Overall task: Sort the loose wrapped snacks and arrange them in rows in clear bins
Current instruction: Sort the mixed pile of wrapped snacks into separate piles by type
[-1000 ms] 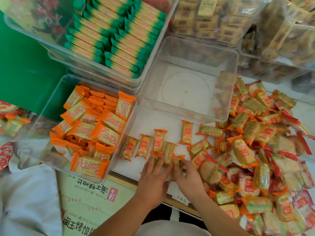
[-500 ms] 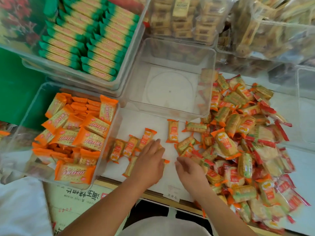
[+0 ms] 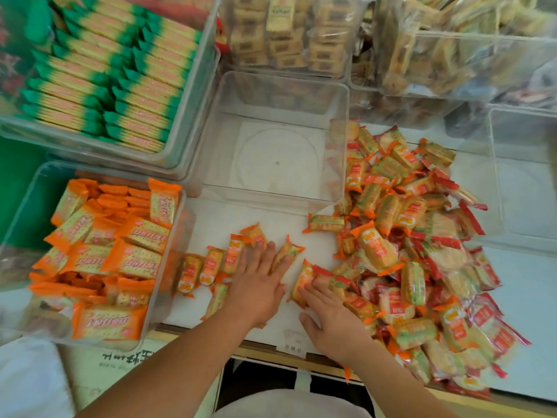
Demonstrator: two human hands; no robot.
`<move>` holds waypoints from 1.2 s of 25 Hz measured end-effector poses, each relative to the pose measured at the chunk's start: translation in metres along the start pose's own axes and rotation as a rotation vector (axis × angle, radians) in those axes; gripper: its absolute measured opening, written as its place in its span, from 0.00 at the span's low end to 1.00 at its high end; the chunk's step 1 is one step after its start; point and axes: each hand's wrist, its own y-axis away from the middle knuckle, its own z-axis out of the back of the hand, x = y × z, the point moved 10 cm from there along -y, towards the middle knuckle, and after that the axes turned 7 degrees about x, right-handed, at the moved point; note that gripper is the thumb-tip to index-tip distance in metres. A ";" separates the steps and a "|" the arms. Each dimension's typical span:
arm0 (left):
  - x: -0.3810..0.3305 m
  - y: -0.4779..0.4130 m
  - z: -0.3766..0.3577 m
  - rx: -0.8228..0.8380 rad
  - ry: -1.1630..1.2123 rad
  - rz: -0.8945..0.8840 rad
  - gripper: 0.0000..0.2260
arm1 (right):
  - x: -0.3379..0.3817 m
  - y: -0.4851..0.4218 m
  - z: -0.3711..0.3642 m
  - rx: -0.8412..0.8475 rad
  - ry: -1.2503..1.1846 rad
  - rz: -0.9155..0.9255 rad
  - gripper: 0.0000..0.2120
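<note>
1. Wrapped snacks [image 3: 407,251] lie in a loose heap on the right half of the white tabletop [image 3: 229,218], with orange-ended and red-ended packets mixed together.
2. Left of the heap, a short row of orange packets [image 3: 208,267] lies side by side on the tabletop, just beside the near-left bin [image 3: 21,224].
3. The left hand [image 3: 259,285] lies flat on the right end of that row, palm down, fingers straight and spread, gripping nothing. One slanted packet [image 3: 287,251] lies under its fingertips.
4. The right hand [image 3: 328,318] is at the heap's left edge, palm down. Its fingers are stretched out and rest on top of a single orange-ended snack [image 3: 301,280], with the thumb held apart; it presses rather than grips.
5. An empty clear bin [image 3: 271,202] stands just beyond the hands, and the heap lies against its right wall.
6. The near-left bin holds orange-wrapped crackers, some in rows and some loose on top.
7. At the far left, another bin [image 3: 190,110] holds green-ended packets in neat rows.
8. Bins of pale beige packets [image 3: 286,31] stand along the far side, and a further clear bin [image 3: 497,182] stands right of the heap.
</note>
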 end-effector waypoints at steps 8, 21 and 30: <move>0.051 0.049 0.025 -0.255 0.347 0.059 0.25 | 0.015 -0.026 0.005 -0.051 0.143 -0.145 0.28; 0.063 0.076 -0.009 -0.161 0.550 0.165 0.26 | 0.015 -0.063 0.117 -0.610 0.204 -0.036 0.20; 0.058 0.088 0.006 -0.240 0.809 0.215 0.21 | -0.004 -0.101 0.130 -0.463 0.512 -0.100 0.17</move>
